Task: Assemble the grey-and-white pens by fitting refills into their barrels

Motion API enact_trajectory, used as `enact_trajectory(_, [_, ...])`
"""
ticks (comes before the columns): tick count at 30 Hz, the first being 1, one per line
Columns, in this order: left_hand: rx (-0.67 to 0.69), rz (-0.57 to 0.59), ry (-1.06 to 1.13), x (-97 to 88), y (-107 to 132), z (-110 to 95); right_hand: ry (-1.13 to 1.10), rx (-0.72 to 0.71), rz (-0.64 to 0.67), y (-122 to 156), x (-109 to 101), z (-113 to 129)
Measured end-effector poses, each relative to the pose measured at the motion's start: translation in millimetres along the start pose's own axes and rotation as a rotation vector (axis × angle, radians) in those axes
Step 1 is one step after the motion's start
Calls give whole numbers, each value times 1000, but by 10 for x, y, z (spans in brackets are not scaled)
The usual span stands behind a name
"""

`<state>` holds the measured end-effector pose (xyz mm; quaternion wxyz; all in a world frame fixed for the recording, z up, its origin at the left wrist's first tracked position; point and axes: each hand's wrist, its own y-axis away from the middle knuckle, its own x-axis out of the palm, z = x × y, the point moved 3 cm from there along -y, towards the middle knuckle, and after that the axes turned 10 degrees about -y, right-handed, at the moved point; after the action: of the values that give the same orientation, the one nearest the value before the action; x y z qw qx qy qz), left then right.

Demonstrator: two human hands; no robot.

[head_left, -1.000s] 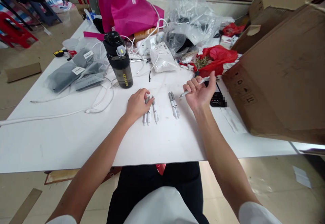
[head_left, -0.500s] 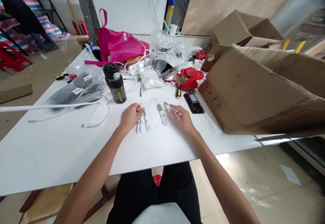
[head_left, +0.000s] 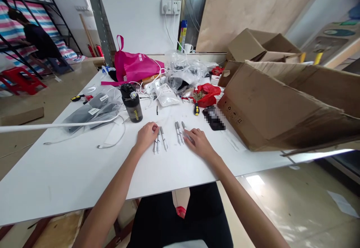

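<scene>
White pens with grey ends lie in two small groups on the white table [head_left: 92, 182]. At the left group, my left hand [head_left: 146, 136] is closed, its curled fingers and thumb at the upper end of a pen [head_left: 155, 145] and covering part of it. A slightly tilted pen [head_left: 164, 139] lies just right of that hand. In the right group, two pens [head_left: 179, 133] rest side by side. Beside them my right hand [head_left: 200, 143] has its fingers closed on another pen [head_left: 183, 125], low at the table; its lower part is partly hidden by the fingers.
A black bottle [head_left: 132, 105] stands behind my left hand, near bagged items [head_left: 90, 113] and a white cable [head_left: 56, 126]. Farther back are a pink bag [head_left: 137, 66], clear plastic and a red bag [head_left: 209, 94]. A screwdriver [head_left: 196, 109], phone [head_left: 214, 118] and large cardboard box [head_left: 281, 109] sit rightward.
The pen in my right hand has come down and turned more in line with the two pens beside it. My left hand stays at its group. The camera view has tilted up.
</scene>
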<state>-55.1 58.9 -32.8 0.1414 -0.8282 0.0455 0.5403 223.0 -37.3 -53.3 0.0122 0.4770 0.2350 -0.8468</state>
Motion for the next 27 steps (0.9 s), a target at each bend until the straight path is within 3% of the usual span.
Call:
enact_trajectory(9, [11, 7, 2, -9, 21, -12, 29, 95, -14, 28, 72, -61])
enact_trajectory(20, [-34, 10, 2, -67, 19, 4, -59, -20, -5, 30, -3, 76])
enact_trajectory(27, [-76, 93, -23, -126, 37, -37, -95, -106, 11, 33, -30, 150])
